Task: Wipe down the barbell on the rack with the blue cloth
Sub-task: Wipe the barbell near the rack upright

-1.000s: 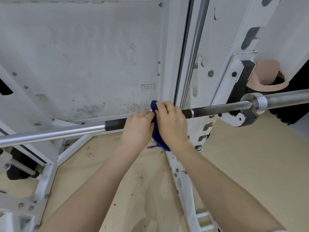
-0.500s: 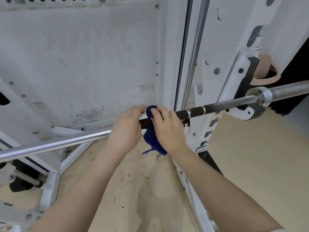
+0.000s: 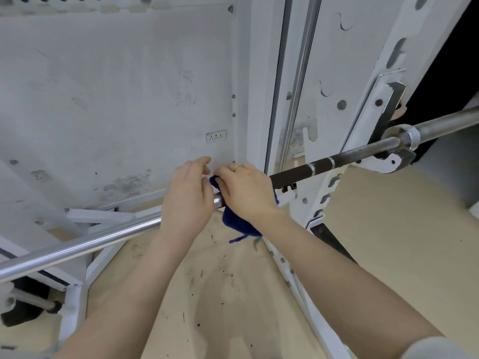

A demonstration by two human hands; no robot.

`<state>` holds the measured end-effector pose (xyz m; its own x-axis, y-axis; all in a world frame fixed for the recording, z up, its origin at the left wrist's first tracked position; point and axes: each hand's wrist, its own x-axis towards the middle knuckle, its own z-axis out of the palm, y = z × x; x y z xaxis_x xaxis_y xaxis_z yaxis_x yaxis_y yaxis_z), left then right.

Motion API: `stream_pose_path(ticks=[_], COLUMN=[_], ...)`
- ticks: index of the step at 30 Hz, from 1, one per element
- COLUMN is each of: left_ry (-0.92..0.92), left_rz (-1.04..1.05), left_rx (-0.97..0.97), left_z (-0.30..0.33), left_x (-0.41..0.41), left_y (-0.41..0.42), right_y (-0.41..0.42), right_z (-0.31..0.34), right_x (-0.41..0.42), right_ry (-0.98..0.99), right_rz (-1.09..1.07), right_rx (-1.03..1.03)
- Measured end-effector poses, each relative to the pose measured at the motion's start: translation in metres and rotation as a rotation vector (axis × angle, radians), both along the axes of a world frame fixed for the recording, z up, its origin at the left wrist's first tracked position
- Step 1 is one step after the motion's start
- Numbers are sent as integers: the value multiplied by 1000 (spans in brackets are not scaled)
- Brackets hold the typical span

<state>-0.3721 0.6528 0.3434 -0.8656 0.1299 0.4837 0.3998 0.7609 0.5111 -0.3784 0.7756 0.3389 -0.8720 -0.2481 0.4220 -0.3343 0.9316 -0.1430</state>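
The right hand (image 3: 247, 189) is closed over the cloth (image 3: 237, 224), pressing it around the bar (image 3: 85, 246) so that blue folds hang below the palm and a loose thread trails under the wrist. Touching it on its inner side, the left hand (image 3: 188, 198) rests on the bar with its fingers lifted and loosely spread, not clamped; whether it pinches a corner of the cloth I cannot tell. Outward from the left hand runs the bright, smooth length of bar; outward from the right hand runs the dark knurled stretch, up to the hook (image 3: 388, 161) of the rack (image 3: 368, 81) and the sleeve (image 3: 440, 125) beyond it. Wiping looks to be under way mid-bar. Nothing shows which stretch is already clean, so both directions may remain.
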Motion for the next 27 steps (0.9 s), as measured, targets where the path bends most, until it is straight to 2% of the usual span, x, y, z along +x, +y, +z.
stream_pose_path(ticks=[2,5,7,11,14,19,22,27], left_ry=[3,-7,-11,-40,-57,-143,-84,-76], left_rz=[-36,-84,-101,-98,-119,-253,-286,-238], left_rx=[1,-28,-28,-20,-46,-194,-272,-403], left_z=[1,-2,-4,-7,-4,-3,-8,-7], left_x=[0,0,1,-3,-9,-20,-26,-32], left_y=[-2,-12,-21,-26,-14,30,64,121], right_y=[20,44,28,0,25,129,148,126], right_z=[8,23,23,16,11,11,9,-4], right_x=[-15,-39,-45,-35,-39,-52,-52,-45], right_ry=[-130,-375,-422,-286,-245,-183,-131,-34], right_rz=[-41,-223,-263,-200,-154,-434,-519,-223], right_rx=[56,-9,89,114,81,54,-3,-20])
